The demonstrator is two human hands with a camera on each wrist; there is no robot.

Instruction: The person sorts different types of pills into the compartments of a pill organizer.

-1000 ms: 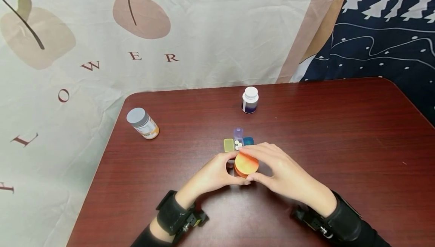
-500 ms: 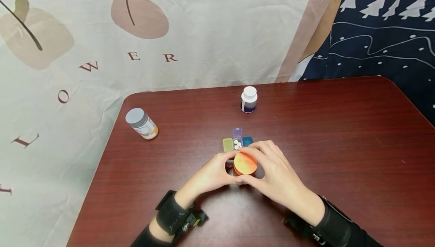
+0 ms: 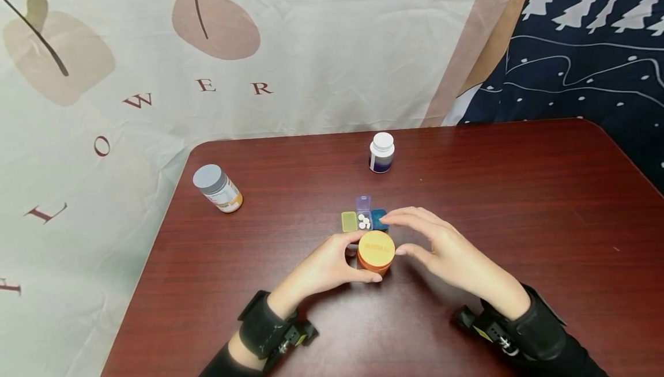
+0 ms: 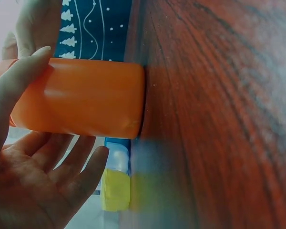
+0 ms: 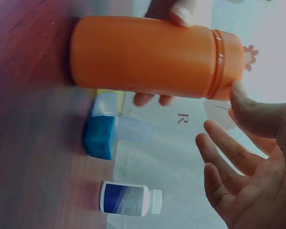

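An orange bottle stands upright on the table, its orange-yellow lid on. My left hand grips its side, thumb in front and fingers behind. To its right, my right hand is spread, thumb tip close by the lid's edge; I cannot tell if it touches. Just behind the bottle lies a small pill organizer with a raised purple lid, a yellow-green lid and a blue part. White pills sit in its middle compartment. The bottle hides its front part.
A white bottle with a dark blue label stands near the table's back edge. At the back left is a white jar with a grey lid. The brown table ends at printed cloths behind it.
My right hand has loosened from the lid and shifted right, uncovering the lid's top. The left hand keeps its grip on the orange bottle, which stays in place.
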